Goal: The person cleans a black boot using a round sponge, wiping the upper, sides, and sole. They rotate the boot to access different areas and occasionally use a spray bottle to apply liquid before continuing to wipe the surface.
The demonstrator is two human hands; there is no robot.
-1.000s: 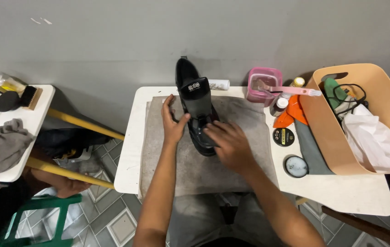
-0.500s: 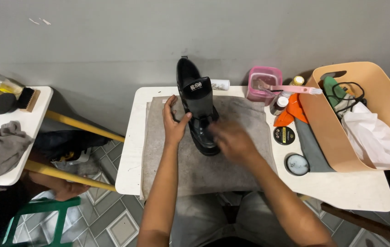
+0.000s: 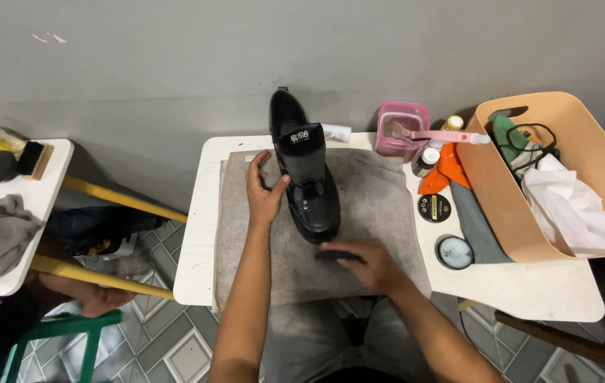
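Left hand (image 3: 265, 193) partly open, fingers spread and curved against the left side of an upright black boot (image 3: 304, 174), thumb hooked onto its front; the hand steadies the boot without closing round it. Right hand (image 3: 365, 261) lies palm down on a grey cloth mat (image 3: 373, 191), fingers curled loosely over a small dark object (image 3: 336, 254) whose kind cannot be told; whether the hand grips it or only rests on it cannot be told either. The boot stands on the mat, toe cap just beyond and to the left of the right hand, apart from it; its shaft rises directly right of the left hand, touching it. The mat covers the middle of a white tabletop (image 3: 529, 287). Right of the right hand: a closed round black tin (image 3: 434, 208) and, nearer, an open round tin (image 3: 456, 252), both on the tabletop and well clear of the fingers. Further right, a tan plastic basket (image 3: 508, 213) holding white cloth. Beyond the tins, an orange object (image 3: 444, 170) and a pink tub (image 3: 402, 128) with a pink-handled brush laid across it. Nothing lies between either hand and the boot
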